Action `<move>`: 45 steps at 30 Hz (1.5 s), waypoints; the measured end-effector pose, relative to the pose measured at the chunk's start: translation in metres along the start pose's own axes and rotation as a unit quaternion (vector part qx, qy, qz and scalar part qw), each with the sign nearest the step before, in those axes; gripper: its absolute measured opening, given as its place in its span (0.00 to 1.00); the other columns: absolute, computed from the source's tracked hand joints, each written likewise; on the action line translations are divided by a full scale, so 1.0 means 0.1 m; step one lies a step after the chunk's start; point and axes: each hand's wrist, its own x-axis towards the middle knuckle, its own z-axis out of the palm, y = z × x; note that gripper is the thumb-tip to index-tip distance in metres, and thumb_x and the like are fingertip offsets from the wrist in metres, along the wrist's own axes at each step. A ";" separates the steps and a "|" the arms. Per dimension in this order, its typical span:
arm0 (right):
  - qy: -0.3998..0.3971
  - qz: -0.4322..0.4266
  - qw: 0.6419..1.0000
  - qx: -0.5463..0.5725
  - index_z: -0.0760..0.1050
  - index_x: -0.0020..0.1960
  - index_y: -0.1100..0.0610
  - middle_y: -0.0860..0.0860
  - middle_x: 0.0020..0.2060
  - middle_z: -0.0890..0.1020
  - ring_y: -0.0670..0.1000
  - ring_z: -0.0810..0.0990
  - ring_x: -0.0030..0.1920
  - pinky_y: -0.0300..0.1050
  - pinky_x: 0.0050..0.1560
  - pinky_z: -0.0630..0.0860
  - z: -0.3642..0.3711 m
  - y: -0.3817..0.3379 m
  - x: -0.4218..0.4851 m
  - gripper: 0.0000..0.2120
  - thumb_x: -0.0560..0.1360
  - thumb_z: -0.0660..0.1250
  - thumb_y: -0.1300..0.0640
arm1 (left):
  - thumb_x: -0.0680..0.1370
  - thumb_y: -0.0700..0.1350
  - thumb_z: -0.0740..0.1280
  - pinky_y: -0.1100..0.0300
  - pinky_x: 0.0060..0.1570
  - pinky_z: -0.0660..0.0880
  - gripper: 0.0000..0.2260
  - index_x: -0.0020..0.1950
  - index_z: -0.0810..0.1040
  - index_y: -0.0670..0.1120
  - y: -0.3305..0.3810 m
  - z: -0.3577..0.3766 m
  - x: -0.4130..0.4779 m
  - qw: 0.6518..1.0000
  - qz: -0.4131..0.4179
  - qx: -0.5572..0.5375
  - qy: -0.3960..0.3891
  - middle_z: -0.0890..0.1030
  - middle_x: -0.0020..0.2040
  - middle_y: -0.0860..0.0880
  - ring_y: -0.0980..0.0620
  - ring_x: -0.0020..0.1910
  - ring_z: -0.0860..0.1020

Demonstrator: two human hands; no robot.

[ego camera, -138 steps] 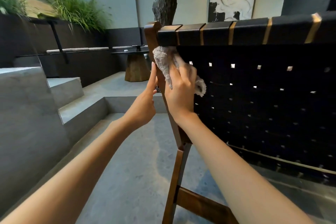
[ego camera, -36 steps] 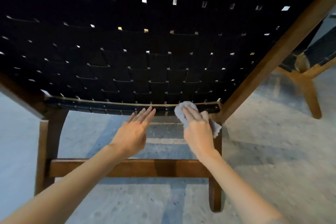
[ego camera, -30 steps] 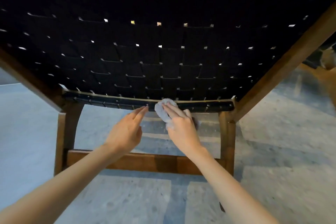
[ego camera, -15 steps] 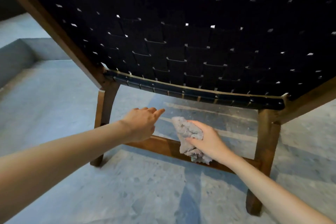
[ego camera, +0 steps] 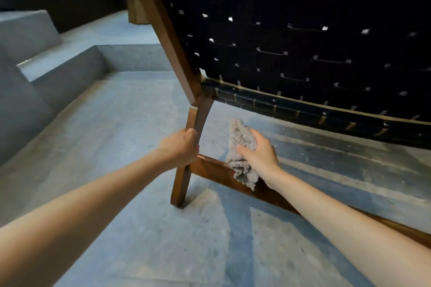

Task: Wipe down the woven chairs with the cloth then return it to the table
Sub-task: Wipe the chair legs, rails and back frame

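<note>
I see the grey cloth (ego camera: 241, 154) bunched in my right hand (ego camera: 258, 158), draped against the woven chair's (ego camera: 291, 37) lower wooden crossbar (ego camera: 214, 171). My left hand (ego camera: 180, 149) grips the rear leg (ego camera: 186, 170) on the concrete floor (ego camera: 116, 123).

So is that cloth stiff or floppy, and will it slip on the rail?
Probably floppy: the cloth bunches in the right hand and its loose end droops by the rail. Likely light: one hand's fingers carry it. Its fuzzy pile should grip wood rather than slide.

A sunken lounge (home or lobby, unclear): concrete steps (ego camera: 63, 63), woven chair (ego camera: 303, 42).
</note>
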 end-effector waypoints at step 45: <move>-0.070 -0.216 0.958 -0.174 0.77 0.64 0.50 0.46 0.60 0.78 0.45 0.74 0.59 0.23 0.54 0.64 0.66 0.09 0.43 0.23 0.72 0.69 0.66 | 0.80 0.41 0.60 0.58 0.55 0.70 0.17 0.68 0.68 0.51 -0.44 0.94 0.71 0.887 0.023 -0.351 0.298 0.66 0.55 0.53 0.54 0.57 0.66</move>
